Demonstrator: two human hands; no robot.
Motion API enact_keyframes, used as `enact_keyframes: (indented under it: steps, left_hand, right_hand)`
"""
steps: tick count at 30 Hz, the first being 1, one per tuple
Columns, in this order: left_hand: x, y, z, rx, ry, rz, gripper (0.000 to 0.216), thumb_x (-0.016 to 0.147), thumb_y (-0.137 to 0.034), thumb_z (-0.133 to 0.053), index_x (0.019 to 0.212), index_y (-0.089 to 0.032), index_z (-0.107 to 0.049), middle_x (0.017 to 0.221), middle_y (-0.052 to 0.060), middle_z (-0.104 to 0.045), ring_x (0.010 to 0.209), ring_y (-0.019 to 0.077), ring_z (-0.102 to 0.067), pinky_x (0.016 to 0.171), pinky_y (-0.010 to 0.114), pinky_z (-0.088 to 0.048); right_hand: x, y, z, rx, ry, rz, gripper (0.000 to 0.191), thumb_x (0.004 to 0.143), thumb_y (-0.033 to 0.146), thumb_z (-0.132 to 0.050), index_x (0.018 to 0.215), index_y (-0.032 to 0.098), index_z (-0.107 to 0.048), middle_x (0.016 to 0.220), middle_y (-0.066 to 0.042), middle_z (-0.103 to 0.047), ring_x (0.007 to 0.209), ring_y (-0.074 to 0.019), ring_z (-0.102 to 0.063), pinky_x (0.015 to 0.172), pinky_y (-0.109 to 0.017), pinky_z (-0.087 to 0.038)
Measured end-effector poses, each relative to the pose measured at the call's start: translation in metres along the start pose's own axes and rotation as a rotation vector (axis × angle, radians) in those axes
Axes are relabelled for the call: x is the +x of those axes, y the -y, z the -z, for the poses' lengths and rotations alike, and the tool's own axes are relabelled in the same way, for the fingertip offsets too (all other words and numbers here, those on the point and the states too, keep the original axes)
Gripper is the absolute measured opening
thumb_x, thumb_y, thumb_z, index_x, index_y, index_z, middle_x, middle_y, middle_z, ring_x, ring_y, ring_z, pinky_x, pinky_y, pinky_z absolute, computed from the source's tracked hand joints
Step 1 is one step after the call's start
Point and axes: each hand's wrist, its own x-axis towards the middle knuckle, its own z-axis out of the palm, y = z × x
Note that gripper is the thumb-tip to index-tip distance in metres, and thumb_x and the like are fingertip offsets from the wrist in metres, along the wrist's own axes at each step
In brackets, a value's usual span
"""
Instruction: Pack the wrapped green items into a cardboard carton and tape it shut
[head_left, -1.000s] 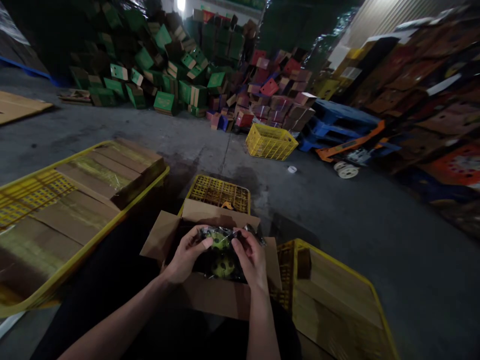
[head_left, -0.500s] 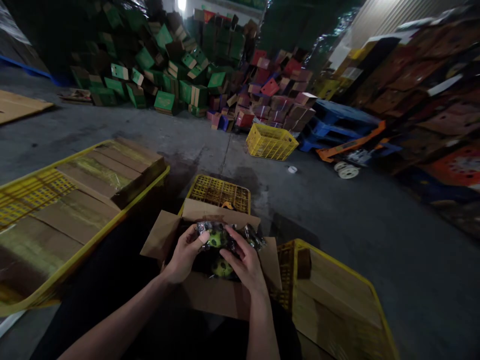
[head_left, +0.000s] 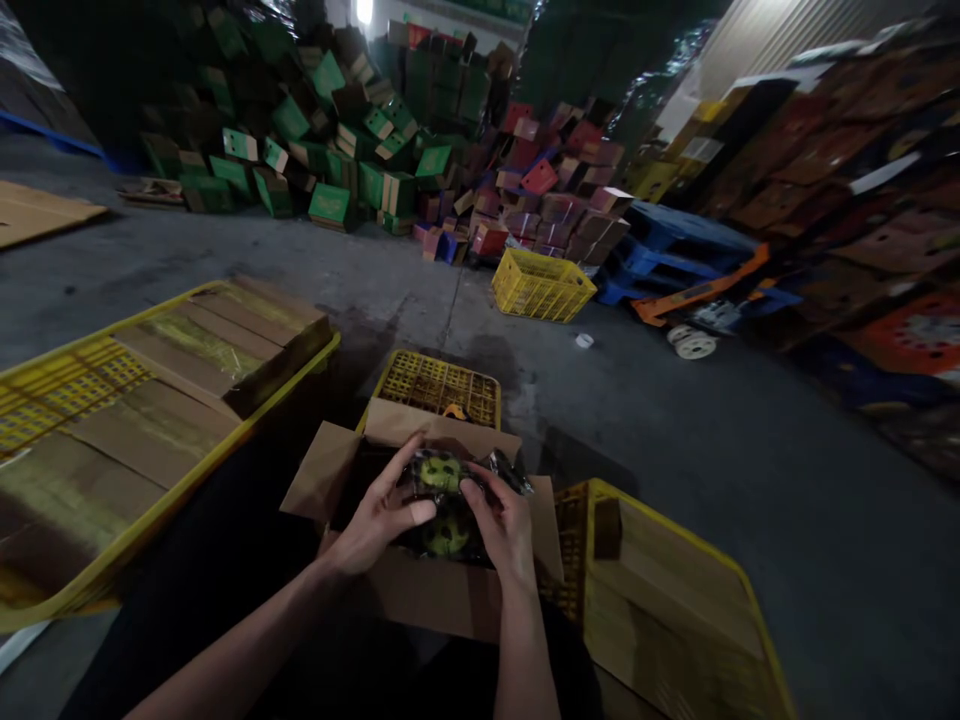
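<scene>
In front of me an open cardboard box [head_left: 442, 595] has its flaps spread outward. Over its opening, both hands hold a shiny plastic pack [head_left: 441, 474] showing a green patch with dark spots; its contents cannot be made out. My left hand [head_left: 379, 515] spans the pack's left end, thumb and forefinger wide apart around it. Closed on the right end are the fingers and thumb of my right hand [head_left: 501, 515]. A similar green-patterned pack [head_left: 446, 537] lies just below, inside the box. Another dark, glossy wrapper [head_left: 511, 472] shows at the box's right side.
Yellow crates with cardboard boxes flank me, left [head_left: 292, 365] and right [head_left: 675, 520]. A yellow crate [head_left: 439, 380] stands behind the box, another [head_left: 541, 285] farther off. Green cartons [head_left: 330, 205] and red cartons [head_left: 540, 175] pile up behind. At right are blue pallets [head_left: 682, 240] and an orange pallet jack [head_left: 712, 290].
My left hand has shifted and spread, its thumb moving lower and its forefinger higher. The held pack has moved slightly right and turned flatter, its green patch facing up.
</scene>
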Motion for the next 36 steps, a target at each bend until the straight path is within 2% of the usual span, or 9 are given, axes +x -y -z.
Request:
enact_keyframes:
  steps: [2,4,7,12,15,18,23,31,36]
  left_hand:
    - [-0.001,0.002,0.002,0.067,0.033,0.012,0.089,0.077,-0.027,-0.086,0.154,-0.034,-0.042,0.158,0.01,-0.044,0.136,0.0354,-0.051,0.107,0.044,-0.048]
    - [-0.001,0.005,0.003,0.126,-0.007,0.004,0.075,0.079,-0.028,-0.084,0.146,-0.032,-0.052,0.154,0.009,-0.049,0.132,0.0329,-0.055,0.107,0.042,-0.048]
    - [0.003,0.007,0.005,0.182,-0.083,0.01,0.051,0.083,-0.034,-0.08,0.131,-0.025,-0.065,0.132,0.009,-0.065,0.116,0.0285,-0.064,0.099,0.039,-0.051]
    - [0.007,0.009,0.005,0.168,-0.137,0.012,0.036,0.084,-0.038,-0.078,0.114,-0.018,-0.072,0.105,0.007,-0.07,0.091,0.0208,-0.066,0.081,0.032,-0.055]
    - [0.008,0.009,0.005,0.096,-0.168,0.032,0.031,0.085,-0.039,-0.078,0.107,-0.017,-0.071,0.101,0.006,-0.069,0.083,0.0164,-0.064,0.076,0.029,-0.055]
    - [0.01,0.01,0.007,0.002,-0.203,0.048,0.029,0.084,-0.039,-0.079,0.103,-0.018,-0.07,0.098,0.004,-0.067,0.078,0.0131,-0.063,0.075,0.026,-0.054]
    - [0.012,0.013,0.009,-0.082,-0.253,0.072,0.031,0.08,-0.038,-0.084,0.099,-0.018,-0.07,0.09,0.001,-0.065,0.07,0.0091,-0.061,0.069,0.022,-0.052]
    - [0.015,0.014,0.01,-0.109,-0.247,0.091,0.029,0.081,-0.041,-0.083,0.089,-0.016,-0.069,0.085,0.0,-0.065,0.066,0.0074,-0.06,0.066,0.019,-0.051]
    - [0.015,0.01,0.009,-0.161,-0.24,0.106,0.042,0.08,-0.038,-0.084,0.115,-0.019,-0.071,0.094,0.004,-0.07,0.075,0.0105,-0.065,0.074,0.022,-0.053]
  right_hand:
    - [0.0,0.0,0.0,-0.02,-0.034,-0.008,0.036,0.088,0.05,-0.068,0.108,0.021,-0.077,0.098,-0.007,-0.08,0.087,-0.026,-0.075,0.077,-0.032,-0.06]
    - [0.0,0.001,0.0,-0.041,-0.048,-0.002,0.035,0.088,0.051,-0.067,0.101,0.02,-0.078,0.088,-0.006,-0.079,0.079,-0.0241,-0.073,0.069,-0.029,-0.058]
    - [0.0,0.001,0.0,-0.107,-0.065,0.014,0.034,0.089,0.053,-0.065,0.089,0.02,-0.077,0.074,-0.003,-0.073,0.065,-0.0199,-0.066,0.059,-0.026,-0.05]
    - [-0.001,-0.003,0.002,-0.189,-0.064,0.066,0.045,0.092,0.056,-0.057,0.065,0.021,-0.063,0.05,0.004,-0.045,0.049,-0.0132,-0.042,0.047,-0.025,-0.03]
    - [-0.001,-0.002,0.003,-0.18,-0.043,0.114,0.046,0.092,0.057,-0.056,0.062,0.022,-0.054,0.051,0.005,-0.037,0.049,-0.0124,-0.037,0.048,-0.025,-0.029]
    - [-0.003,0.002,0.002,-0.155,0.003,0.125,0.043,0.091,0.054,-0.059,0.063,0.022,-0.052,0.054,0.004,-0.043,0.052,-0.0125,-0.042,0.049,-0.024,-0.032]
    - [-0.003,0.005,-0.002,-0.058,0.098,0.066,0.031,0.093,0.048,-0.061,0.08,0.02,-0.064,0.071,-0.002,-0.065,0.061,-0.0164,-0.061,0.053,-0.023,-0.045]
    - [-0.003,-0.001,-0.002,0.003,0.099,0.009,0.031,0.093,0.05,-0.064,0.082,0.021,-0.066,0.077,-0.005,-0.074,0.068,-0.0219,-0.073,0.061,-0.027,-0.055]
    - [-0.001,0.0,-0.001,0.063,0.027,-0.05,0.037,0.092,0.058,-0.061,0.083,0.022,-0.068,0.075,-0.007,-0.076,0.065,-0.0247,-0.074,0.063,-0.032,-0.059]
